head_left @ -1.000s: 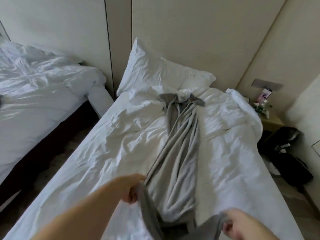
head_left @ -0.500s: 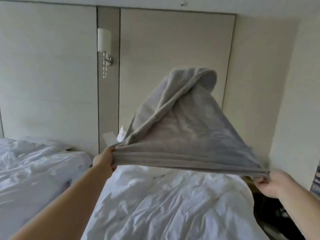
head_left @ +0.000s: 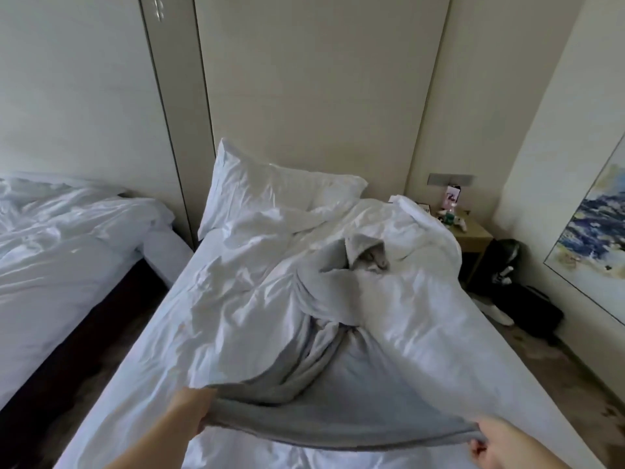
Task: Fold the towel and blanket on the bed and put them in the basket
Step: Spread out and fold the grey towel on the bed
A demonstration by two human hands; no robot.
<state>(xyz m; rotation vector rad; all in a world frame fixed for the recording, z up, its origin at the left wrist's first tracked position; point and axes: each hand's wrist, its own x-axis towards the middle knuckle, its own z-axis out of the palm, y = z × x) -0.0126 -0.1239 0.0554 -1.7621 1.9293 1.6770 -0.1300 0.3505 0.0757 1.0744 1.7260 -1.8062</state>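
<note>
A grey blanket [head_left: 341, 394] stretches from my hands up the middle of the bed [head_left: 216, 326], its near edge pulled taut and its far end bunched and twisted near the pillow side. My left hand [head_left: 192, 412] grips the near left corner. My right hand [head_left: 500, 438] grips the near right corner. The cloth hangs a little above the white crumpled sheets between my hands. No basket and no separate towel are in view.
A white pillow [head_left: 277, 191] leans on the headboard wall. A second bed [head_left: 67, 252] stands at the left across a dark gap. At the right are a nightstand [head_left: 470, 235] with small items, a black bag [head_left: 521, 302] on the floor and a wall painting [head_left: 595, 238].
The blanket was flung up in the air between my hands half a second ago. It has now come down onto the bed, far end bunched, and my view has tilted back down.
</note>
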